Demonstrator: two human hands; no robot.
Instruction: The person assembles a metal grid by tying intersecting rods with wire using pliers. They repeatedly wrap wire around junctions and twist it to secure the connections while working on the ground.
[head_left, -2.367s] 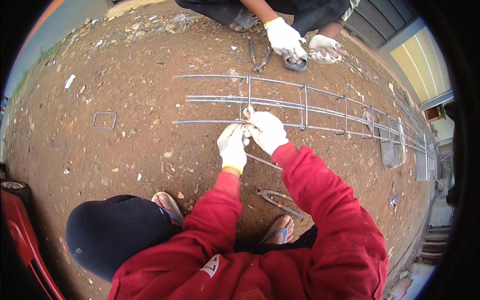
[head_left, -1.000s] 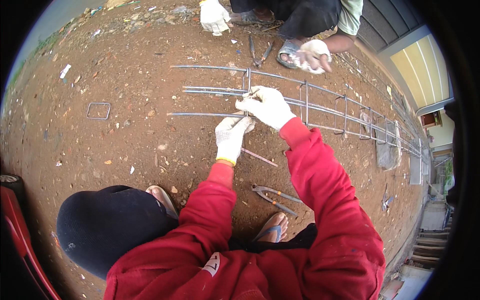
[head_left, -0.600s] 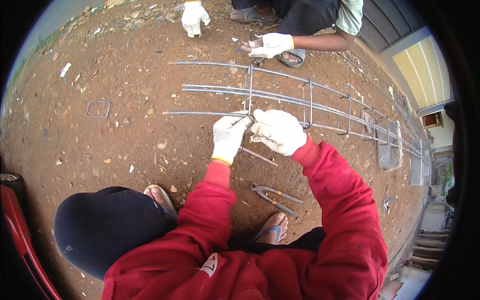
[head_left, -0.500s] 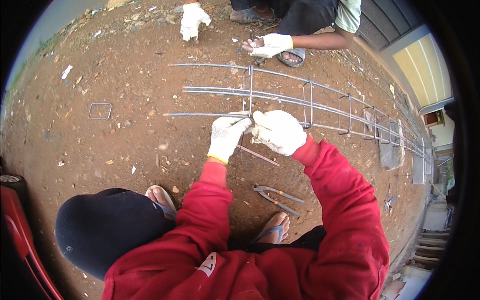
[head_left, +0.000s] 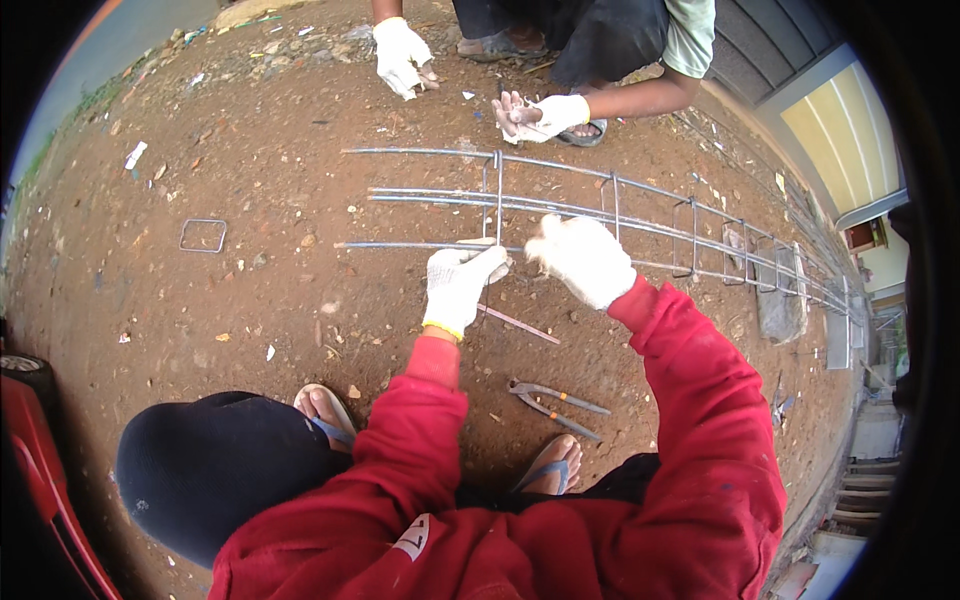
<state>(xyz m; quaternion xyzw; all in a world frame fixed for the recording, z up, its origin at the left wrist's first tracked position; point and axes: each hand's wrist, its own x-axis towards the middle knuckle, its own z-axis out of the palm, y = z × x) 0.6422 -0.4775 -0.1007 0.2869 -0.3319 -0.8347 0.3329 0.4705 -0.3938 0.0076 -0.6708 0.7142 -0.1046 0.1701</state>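
Note:
Stretching off to the right is a long steel rebar cage (head_left: 437, 198), its bars joined by square stirrups. My gloved left hand (head_left: 460, 288) pinches the near lower corner of the end stirrup (head_left: 499, 200), where it meets the nearest bar. Just right of it, my gloved right hand (head_left: 583, 262) is raised at the near bar with curled fingers. Those fingertips are slightly smeared, and anything they hold is hidden. Steel pincers (head_left: 560, 400) with orange bands lie on the soil between my feet and the cage. Beneath my left hand rests a thin pinkish rod (head_left: 518, 323).
A loose square stirrup (head_left: 203, 235) lies on the ground at left. Across the cage a co-worker squats, with one gloved hand (head_left: 402, 58) lowered and the other (head_left: 545, 117) palm up. A stone-like block (head_left: 780, 295) sits under the cage at right. A red object (head_left: 45, 480) stands at lower left.
My right hand has pulled away from my left, toward the right. My left hand stays at the stirrup corner. The co-worker's hands have shifted slightly.

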